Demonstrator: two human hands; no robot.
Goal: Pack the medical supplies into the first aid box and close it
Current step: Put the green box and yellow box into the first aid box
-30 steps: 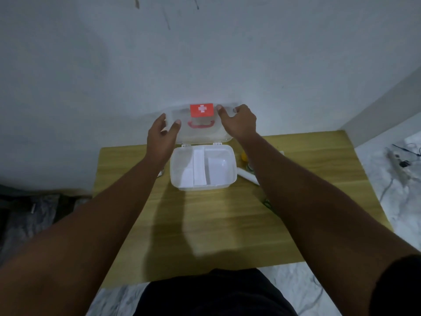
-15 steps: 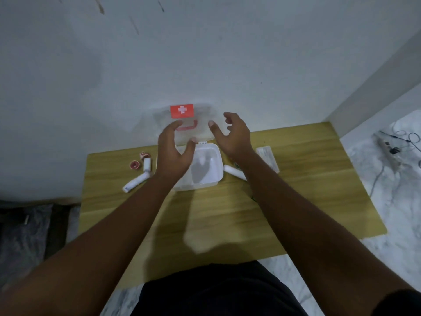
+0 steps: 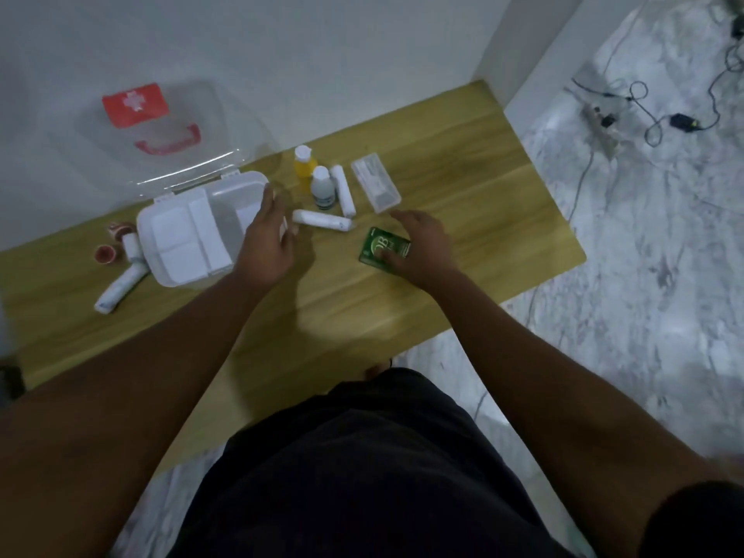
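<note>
The white first aid box [image 3: 177, 277] stands open on the wooden table [image 3: 362, 312], its clear lid [image 3: 169, 155] with a red cross label leaning back against the wall. Inside lie white pads. My left hand [image 3: 267, 239] hovers open at the box's right edge. My right hand [image 3: 418, 247] grips a green packet [image 3: 378, 247] that lies flat on the table. Between the hands lies a white bandage roll [image 3: 322, 220]. Behind it are a second roll [image 3: 343, 191], a yellow bottle [image 3: 304, 165], a white bottle [image 3: 323, 189] and a clear plastic case [image 3: 375, 182].
Left of the box lie two reddish tape rolls [image 3: 105, 253], a small white roll [image 3: 131, 245] and a longer bandage roll [image 3: 118, 289]. The white wall runs along the table's far edge. A power strip with cables [image 3: 604, 118] lies on the marble floor to the right.
Both hands have let go of the lid and come down. The right hand has gone right onto the green packet. The view has tilted down and right, so the supplies now show.
</note>
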